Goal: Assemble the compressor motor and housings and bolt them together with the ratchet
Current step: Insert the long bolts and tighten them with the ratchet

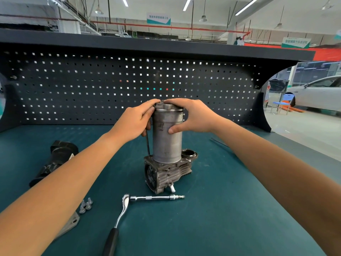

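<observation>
Where the left forearm crosses the lower left of the frame, it cuts off a grey metal bracket and part of a black housing lying on its side on the green tabletop. Ratchet handle runs out of the bottom edge; its extension bar lies flat, pointing right, just below the compressor body. Small cluster of bolts left of the ratchet head, exact count hard to make out.

Motor is a dull grey cylinder, upright at frame centre, seated on the ribbed cast compressor body, which rests on the tabletop. Cap on the motor top is partly hidden by fingers. A round open port shows at the right of the body, a short nozzle at its lower front.

Left hand is curled around the upper left of the motor, fingertips on the top rim; a thin dark rod runs down from under this hand beside the motor, cannot tell if the hand grips it. Right hand wraps the upper right side, thumb pressed on the cylinder wall, fingers over the top edge.

Dark pegboard behind; a white car blurred at far right.
</observation>
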